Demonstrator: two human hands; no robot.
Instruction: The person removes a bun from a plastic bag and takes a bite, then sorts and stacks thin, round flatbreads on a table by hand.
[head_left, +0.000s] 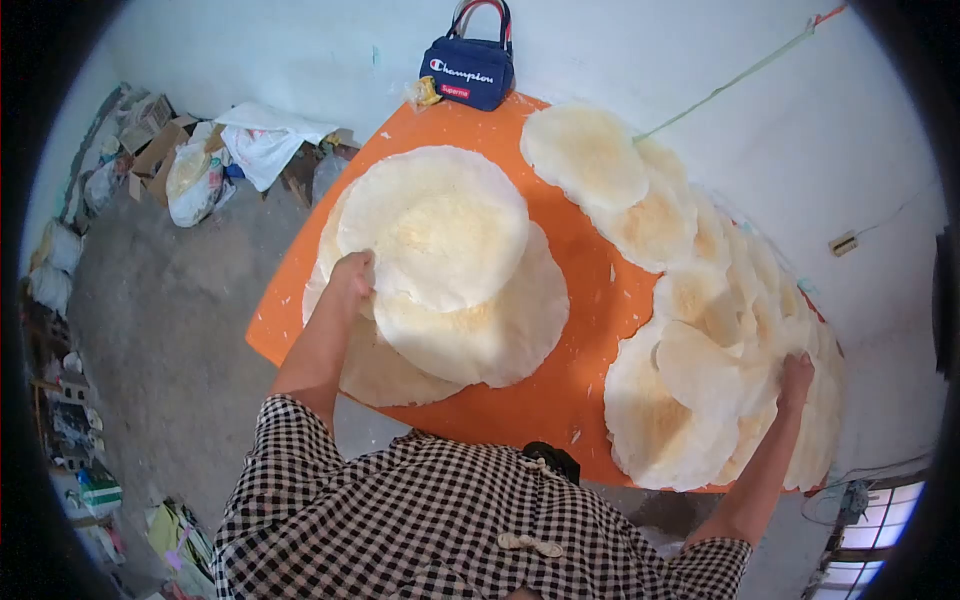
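Observation:
A large, thin, pale round flatbread (435, 225) lies on top of a loose pile of similar rounds on the left part of the orange table (480, 425). My left hand (355, 274) is closed on its left edge, the fingertips partly hidden. On the right, many more rounds overlap in a spread along the wall side. There my right hand (796, 381) pinches the edge of a cream-coloured flatbread (700, 368), which appears slightly lifted and curved over those beneath it.
A navy handbag (468, 72) stands at the table's far corner by the wall, beside a small yellow packet (426, 92). Cardboard boxes (158, 150) and plastic bags (195, 180) lie along the left wall. A green string (735, 82) hangs at the upper right.

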